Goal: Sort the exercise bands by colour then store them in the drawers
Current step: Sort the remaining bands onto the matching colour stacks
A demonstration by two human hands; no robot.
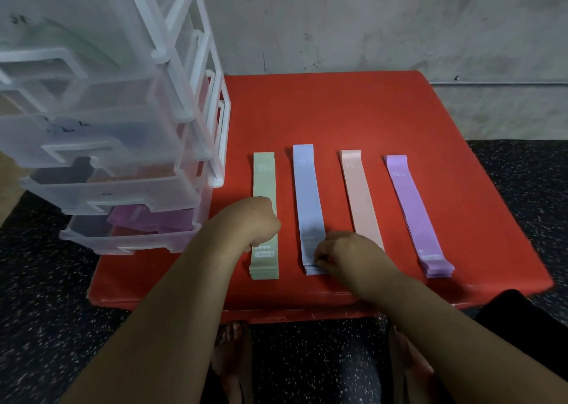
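Four sorted stacks of exercise bands lie side by side on the red worktop (pixel 338 108), each running from near to far: the green stack (pixel 265 179) on the left, then the blue stack (pixel 307 194), the peach stack (pixel 361 200) and the lilac stack (pixel 413 210) on the right. The sorting looks finished, so the step in hand is probably to lift one stack for storing. The right hand (pixel 347 253) sits at the near end of the blue stack, with curled fingertips pinching its near right corner. The left hand (pixel 255 222) lies knuckles-up across the middle of the green stack. Its fingers are hidden, so I cannot tell whether it grips or only rests there. To do this well, gather every layer of the blue stack at the near end before lifting and support the far end, so the thin bands do not fan out or slide into the neighbouring colours. Then fold or lay the stack flat so the drawer can close. The translucent drawer unit (pixel 172 96) stands on the left of the worktop, just beside the green stack. Its bottom drawer (pixel 129 237) is pulled out and holds magenta bands (pixel 153 219). The top drawer (pixel 76 19) shows a faint green shape through its wall. What the middle drawers hold is too clouded to tell.
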